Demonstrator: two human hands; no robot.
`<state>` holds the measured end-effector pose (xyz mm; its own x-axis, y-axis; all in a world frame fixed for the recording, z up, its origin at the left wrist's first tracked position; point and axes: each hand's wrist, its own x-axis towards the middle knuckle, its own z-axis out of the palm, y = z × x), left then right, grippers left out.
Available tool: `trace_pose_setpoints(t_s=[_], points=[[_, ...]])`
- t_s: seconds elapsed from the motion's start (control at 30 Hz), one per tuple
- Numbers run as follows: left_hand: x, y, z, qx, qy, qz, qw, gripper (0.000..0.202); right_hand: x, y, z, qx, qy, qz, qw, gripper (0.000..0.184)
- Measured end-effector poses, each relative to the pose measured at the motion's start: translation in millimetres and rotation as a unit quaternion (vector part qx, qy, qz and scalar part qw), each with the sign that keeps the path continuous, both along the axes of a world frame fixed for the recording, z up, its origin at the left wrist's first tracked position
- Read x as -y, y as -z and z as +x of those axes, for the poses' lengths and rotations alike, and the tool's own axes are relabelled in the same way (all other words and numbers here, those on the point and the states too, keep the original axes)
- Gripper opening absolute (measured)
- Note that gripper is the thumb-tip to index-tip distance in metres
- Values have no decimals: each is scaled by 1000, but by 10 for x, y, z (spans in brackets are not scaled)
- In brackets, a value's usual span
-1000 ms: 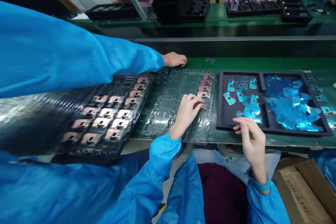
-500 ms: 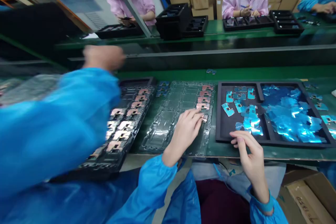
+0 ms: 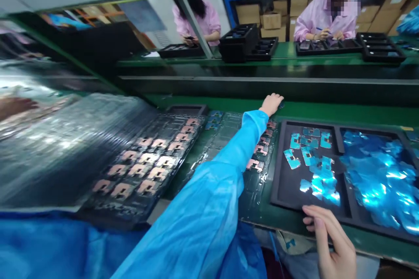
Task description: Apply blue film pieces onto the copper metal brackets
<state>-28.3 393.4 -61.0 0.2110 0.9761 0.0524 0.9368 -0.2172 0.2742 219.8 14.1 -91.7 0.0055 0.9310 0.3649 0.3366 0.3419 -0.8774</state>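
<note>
L end: co-worker's hand (image 3: 16,107), blurred; can't tell if it's gripping. Co-worker's arm was across the L parts 0.5s ago, now off them, so they're all in full view again.

Next: stack of clear trays (image 3: 98,124), then black foam tray (image 3: 186,109) w/ clear insert (image 3: 178,170) in/on it, copper parts (image 3: 148,158) in rows.

Just R of that: small grp of blue parts (image 3: 214,126) on the green desk (image 3: 310,111).

Mid: clear tray (image 3: 229,127), partly hidden by wearer's L sleeve (image 3: 209,187). Pink parts (image 3: 261,150) in a column along its R side; nearest one was under the fingers 0.5s ago, now uncovered.

L hand (image 3: 272,103): was on that column, now at back of desk past tray's far edge, fingers curled over a loose part (image 3: 282,104) that lay there alone before. Touching or gripped, can't tell.

R of that: two-bay tray (image 3: 278,165). L bay = film-faced parts (image 3: 295,141), R bay = heap of blue film (image 3: 376,174).

R hand (image 3: 330,235): same loose curl as before, thumb near fingers, by tray's near rim. Nothing visible in it; grip state unclear.
</note>
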Motion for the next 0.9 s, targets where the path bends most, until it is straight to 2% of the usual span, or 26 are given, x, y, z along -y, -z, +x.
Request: trace_pose_setpoints(t_s=[0.1, 0.17, 0.23, 0.33, 0.43, 0.5, 0.53, 0.6, 0.67, 0.73, 0.9], points=[[19, -68, -13, 27, -18, 6, 999, 37, -6, 15, -26, -23, 32, -40, 998, 25], [89, -190, -25, 63, -35, 15, 997, 26, -7, -25, -52, -38, 51, -68, 996, 24], [257, -336, -39, 114, -50, 26, 992, 13, -27, -79, -56, -40, 46, -65, 996, 24], [808, -511, -10, 201, -42, 21, 978, 11, -110, -175, -75, -41, 41, -20, 998, 21], [1719, -611, 114, 314, 7, -39, 949, 11, -203, -319, -200, -83, 73, -7, 994, 26], [2373, -667, 180, 496, 12, -126, 859, 14, -263, -434, -329, -111, 59, -7, 992, 38], [2662, -693, 194, 549, -13, -153, 822, 18, -294, -484, -394, -115, 41, -14, 992, 43], [3110, -721, 201, 588, -73, -189, 783, 24, -345, -557, -504, -119, 9, -28, 992, 42], [3387, -705, 223, 603, -120, -186, 767, 26, -358, -587, -578, -130, -3, -43, 991, 32], [3544, -657, 278, 609, -146, -162, 763, 24, -329, -589, -617, -152, 4, -60, 987, 19], [3707, -544, 392, 599, -161, -103, 777, 13, -227, -568, -619, -192, -8, -101, 976, 13]])
